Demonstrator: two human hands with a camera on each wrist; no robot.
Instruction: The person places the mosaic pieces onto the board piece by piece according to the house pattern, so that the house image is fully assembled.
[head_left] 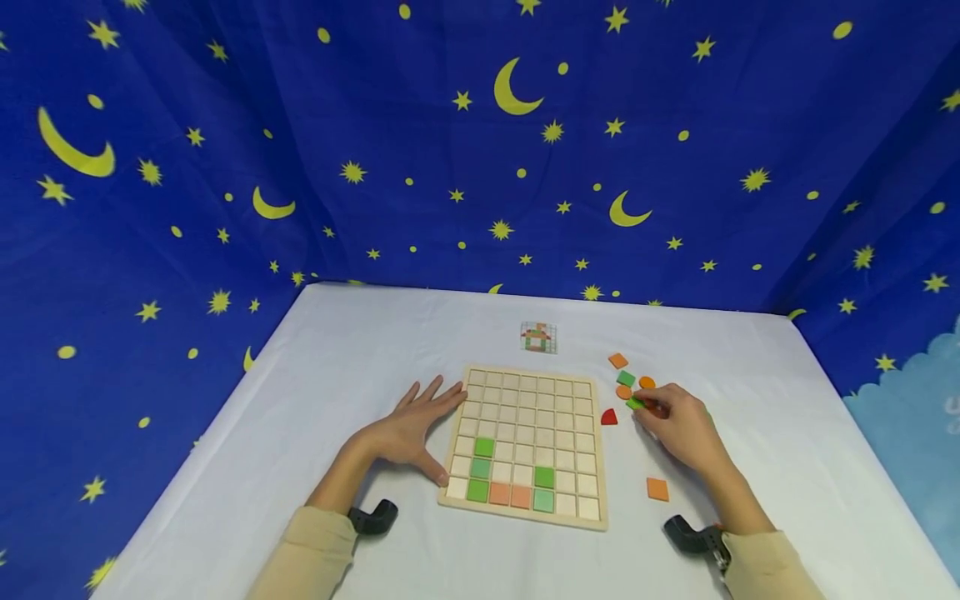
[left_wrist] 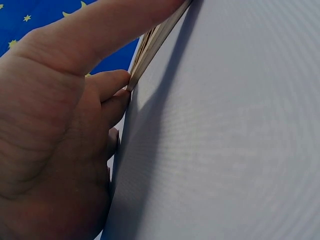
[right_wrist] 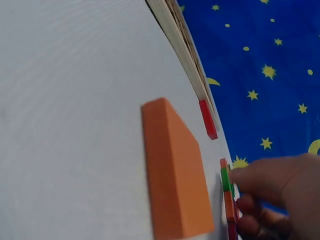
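While right hand (head_left: 678,425) bends over loose pieces (head_left: 624,391), thumb and fingertips meet green tile (head_left: 636,404); from my feed, cannot tell whether pinched. Left hand (head_left: 405,429) spread, straight fingers touching left rim of board (head_left: 524,433), grasping nothing. Seven tiles (head_left: 499,494) seated: five green, two orange, forming base and uneven sides. Card (head_left: 539,337) beyond board shows taller figure; I judge under half done, upper part remaining. Red piece (head_left: 609,417), orange square (head_left: 657,489) lie right of board, unplaced.
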